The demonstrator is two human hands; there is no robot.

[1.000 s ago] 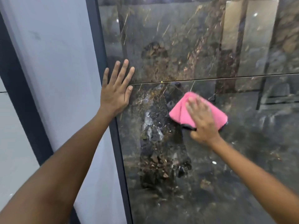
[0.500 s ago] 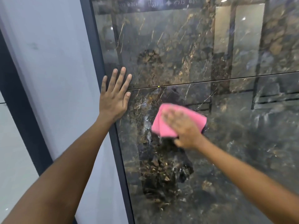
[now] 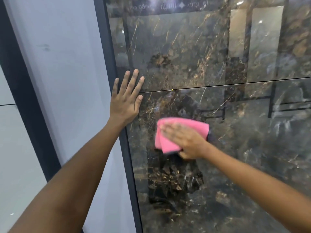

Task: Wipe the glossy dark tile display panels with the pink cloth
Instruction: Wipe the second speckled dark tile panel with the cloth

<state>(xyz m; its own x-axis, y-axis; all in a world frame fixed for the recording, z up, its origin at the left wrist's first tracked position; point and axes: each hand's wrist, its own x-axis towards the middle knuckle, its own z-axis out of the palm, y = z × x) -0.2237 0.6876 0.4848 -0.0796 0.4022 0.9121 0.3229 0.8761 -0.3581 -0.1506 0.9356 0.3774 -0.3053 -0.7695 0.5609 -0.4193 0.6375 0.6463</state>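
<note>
Since the earlier frame, the right hand (image 3: 186, 140) has slid the cloth (image 3: 170, 137) leftward and down across the lower panel (image 3: 244, 165), so it now sits below and to the right of the left hand (image 3: 125, 101). Right fingers (image 3: 170, 130) lie nearly straight on top of the folded pink cloth and press it flat to the panel; they are blurred, so whether the thumb hooks its lower edge cannot be told. Left fingers (image 3: 133, 81) are spread and released, palm braced flat on the panel's left edge, tips just over the seam (image 3: 218, 85) onto the upper panel (image 3: 193, 47), heel of the hand at the dark frame (image 3: 124, 148).

Judging from this, the main risk is the cloth slipping out from under straight fingers on so glossy a surface, since nothing visibly pinches it; a fast reversal would do it. A loose fold hangs below the fingers and could drag or unfold, leaving streaks. The bare left palm likely leaves prints on the gloss, so that patch needs a pass once the hand lifts. Strokes that stop short of the left fingers would miss the strip beside the frame. Reflections on the panels make missed smears hard to spot.
</note>
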